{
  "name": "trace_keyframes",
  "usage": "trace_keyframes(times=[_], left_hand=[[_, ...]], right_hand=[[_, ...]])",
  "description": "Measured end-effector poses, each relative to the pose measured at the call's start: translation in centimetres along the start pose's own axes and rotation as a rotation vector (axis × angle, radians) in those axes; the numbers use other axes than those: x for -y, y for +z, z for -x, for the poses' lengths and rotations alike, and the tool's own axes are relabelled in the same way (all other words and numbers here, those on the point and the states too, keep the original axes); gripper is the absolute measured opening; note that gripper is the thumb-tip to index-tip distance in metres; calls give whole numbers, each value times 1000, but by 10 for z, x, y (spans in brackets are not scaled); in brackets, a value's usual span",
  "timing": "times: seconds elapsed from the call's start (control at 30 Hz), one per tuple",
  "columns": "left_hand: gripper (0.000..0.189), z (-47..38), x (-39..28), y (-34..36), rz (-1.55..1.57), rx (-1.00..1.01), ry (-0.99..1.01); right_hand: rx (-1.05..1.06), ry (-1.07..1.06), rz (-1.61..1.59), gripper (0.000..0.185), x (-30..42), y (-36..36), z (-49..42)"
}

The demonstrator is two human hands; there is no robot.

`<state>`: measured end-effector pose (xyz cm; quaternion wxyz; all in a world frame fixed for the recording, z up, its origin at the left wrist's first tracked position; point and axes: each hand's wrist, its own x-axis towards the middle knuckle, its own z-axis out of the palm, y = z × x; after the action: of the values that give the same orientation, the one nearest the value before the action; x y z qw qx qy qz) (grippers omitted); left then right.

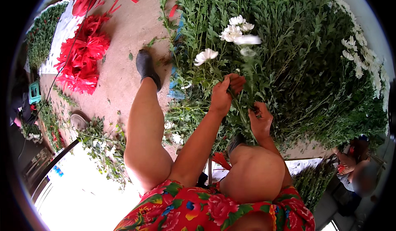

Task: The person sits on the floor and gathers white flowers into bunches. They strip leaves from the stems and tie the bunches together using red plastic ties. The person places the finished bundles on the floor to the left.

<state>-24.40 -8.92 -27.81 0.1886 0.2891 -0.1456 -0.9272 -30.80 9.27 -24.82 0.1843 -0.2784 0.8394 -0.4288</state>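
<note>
My left hand (227, 88) is curled around green flower stems that run down toward my right knee. A white chrysanthemum (205, 57) stands just above this hand, seemingly on one of its stems. Lower and to the right, my right hand (261, 119) pinches a leafy chrysanthemum stem (251, 90) between thumb and fingers. The white bloom (247, 41) above that stem is blurred. More white chrysanthemum heads (232, 32) show just behind it. Both hands are over a broad heap of cut chrysanthemums (294, 51), mostly green stems and leaves.
White blooms (360, 51) line the heap's far right edge. Red ribbon pompoms (83, 58) and loose strips lie on the floor (119, 64) at left. A dark cable (66, 61) crosses there. Trimmed leaves (102, 138) lie beside my leg. Another person (348, 166) sits at lower right.
</note>
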Motion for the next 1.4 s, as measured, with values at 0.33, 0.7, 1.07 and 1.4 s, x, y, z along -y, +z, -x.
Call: trace_keyframes(times=[0.33,0.7,1.07,1.4], left_hand=[[42,2,7,0,27,29,9],[28,3,9,-15,-1,-15,-20],[22,6,-6,-8,115,-82,-72],[22,1,-3,-20,54,-62,-76]], right_hand=[[48,-148,198,33,5,2,-6],[216,287,-334,26,-55,34,-37],[-96,-94,866,23,-49,-1,-88],[-104,274,-254,17,-27,-33,-84]])
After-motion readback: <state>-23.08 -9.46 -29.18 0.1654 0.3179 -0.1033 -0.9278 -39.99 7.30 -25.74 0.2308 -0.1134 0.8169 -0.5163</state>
